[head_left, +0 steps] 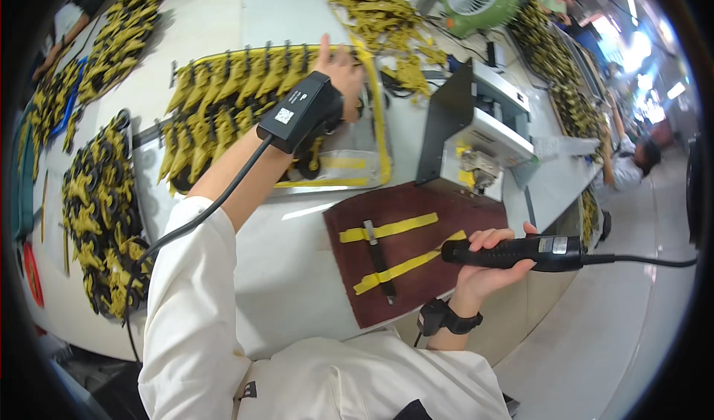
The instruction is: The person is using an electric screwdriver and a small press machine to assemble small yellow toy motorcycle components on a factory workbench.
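Observation:
My left hand (342, 81) reaches over the right part of a yellow-edged tray (384, 141). One finger sticks up and the others curl down; whatever they grip is largely hidden, with something dark showing beside them. Rows of yellow-and-black parts (223, 137) fill the tray left of that hand. A black corded electric screwdriver (513, 253) rests in my right hand (494, 260), fingers wrapped round its body, above the right side of a dark red mat (416, 204). Two yellow strips (390, 228) and a dark bar (380, 260) lie on this mat.
A grey-and-black box-shaped machine (480, 133) stands beyond the mat. Heaps of yellow-and-black parts (104, 219) lie at left, with loose yellow pieces (379, 18) at the back. A green fan (480, 3) stands far right. Other people work along the right side.

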A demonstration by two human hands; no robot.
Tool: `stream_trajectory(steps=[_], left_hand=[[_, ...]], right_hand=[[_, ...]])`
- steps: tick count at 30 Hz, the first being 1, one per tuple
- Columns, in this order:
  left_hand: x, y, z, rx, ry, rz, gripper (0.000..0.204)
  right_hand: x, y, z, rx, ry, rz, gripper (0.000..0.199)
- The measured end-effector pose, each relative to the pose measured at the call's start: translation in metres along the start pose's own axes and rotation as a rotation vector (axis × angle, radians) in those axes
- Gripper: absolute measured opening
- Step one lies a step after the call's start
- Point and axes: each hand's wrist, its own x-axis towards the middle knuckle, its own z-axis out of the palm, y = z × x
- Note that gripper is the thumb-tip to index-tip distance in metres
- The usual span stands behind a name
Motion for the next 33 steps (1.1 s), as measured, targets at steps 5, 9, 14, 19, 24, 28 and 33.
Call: stream_trajectory(steps=[5,9,14,19,24,28,33], left_hand=[[0.007,-0.007,0.007,-0.014,0.239,0.108,0.057],[-0.026,0.016,-0.027,-0.248,0.421,0.082,0.056],[-0.160,0.100,-0.062,-0.703,0.410,0.233,0.064],[-0.187,0.138,0.004,-0.820,0.104,0.315,0.084],[-0.187,0.130,0.024,-0.942,0.152,0.301,0.098],[-0.185,0.131,0.023,-0.895,0.190,0.250,0.092],[-0.189,0.131,0.022,-0.879,0.175,0.202,0.088]], right_hand=[[0.051,-0.042,0.008,0.083,-0.035,-0.241,0.084],[0.098,-0.030,0.043,-0.025,-0.045,-0.320,0.085],[0.096,-0.010,0.037,-0.096,-0.143,-0.240,0.083],[0.041,-0.023,0.026,0.240,-0.443,-0.116,0.093],[0.008,-0.013,0.033,0.366,-0.517,-0.066,0.099],[0.005,-0.009,0.033,0.282,-0.459,-0.059,0.095],[0.005,-0.001,0.033,0.253,-0.502,-0.061,0.093]])
